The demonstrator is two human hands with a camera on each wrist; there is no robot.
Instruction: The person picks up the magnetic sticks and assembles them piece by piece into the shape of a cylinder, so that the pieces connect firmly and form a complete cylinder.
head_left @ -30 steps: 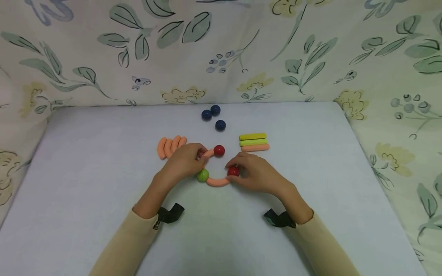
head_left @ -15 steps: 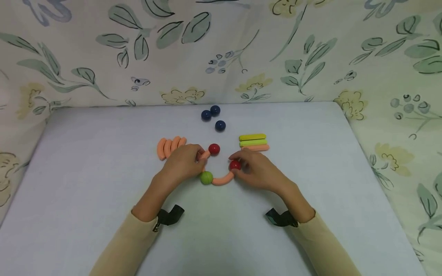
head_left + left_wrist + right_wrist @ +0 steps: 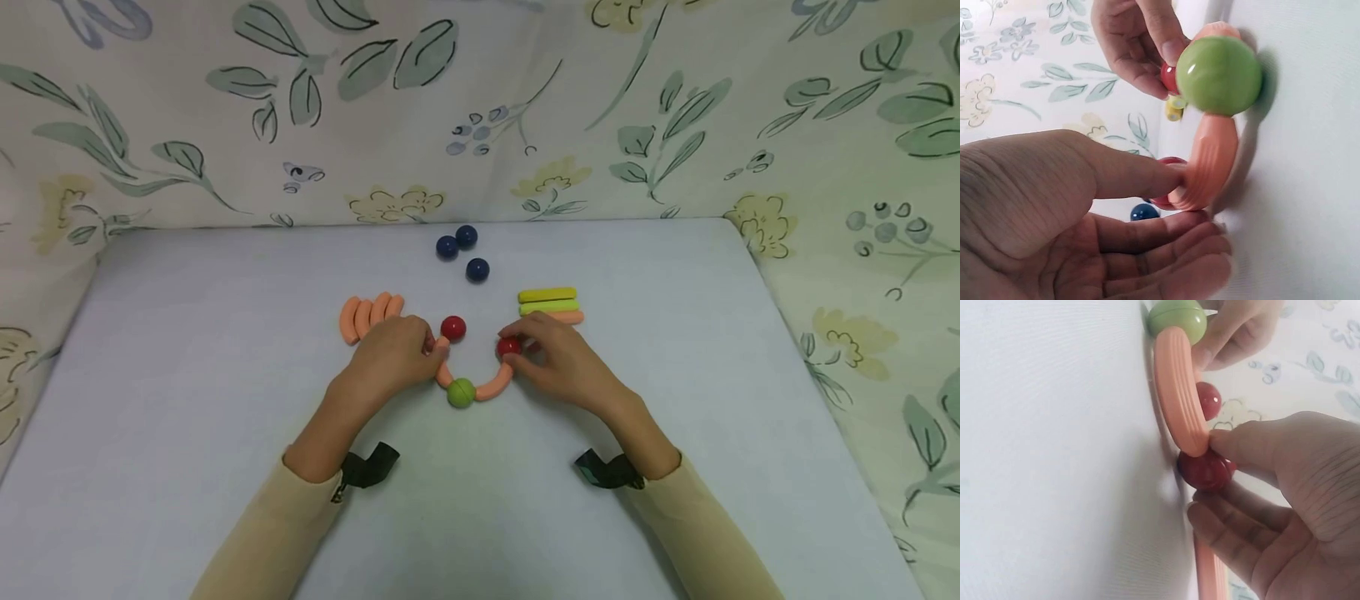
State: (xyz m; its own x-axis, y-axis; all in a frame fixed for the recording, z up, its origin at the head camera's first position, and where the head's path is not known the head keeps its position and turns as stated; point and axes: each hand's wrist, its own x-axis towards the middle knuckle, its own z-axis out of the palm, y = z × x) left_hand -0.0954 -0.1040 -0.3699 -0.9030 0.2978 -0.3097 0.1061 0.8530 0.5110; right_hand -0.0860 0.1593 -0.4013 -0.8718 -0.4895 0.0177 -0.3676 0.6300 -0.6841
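In the head view, two curved orange rods and balls form a U-shaped chain on the table. At its bottom a green ball [image 3: 461,393] joins the left curved rod [image 3: 443,372] to the right curved rod [image 3: 495,383]. My left hand [image 3: 393,354] pinches the left rod near its upper end, beside a red ball [image 3: 453,328]. With thumb and fingers, my right hand [image 3: 566,358] holds another red ball [image 3: 1205,470] at the right rod's upper end. In the right wrist view the thumb also touches that rod's tip.
Several curved orange rods [image 3: 363,318] lie left of the chain, partly behind my left hand. Two yellowish straight rods [image 3: 547,295] and an orange straight rod [image 3: 568,317] lie beyond my right hand. Three dark blue balls [image 3: 477,270] rest near the table's far edge.
The chain has swung round: the green ball moved right, the left-hand red ball moved left, and the other red ball moved away from me with my right hand. My left hand barely moved.
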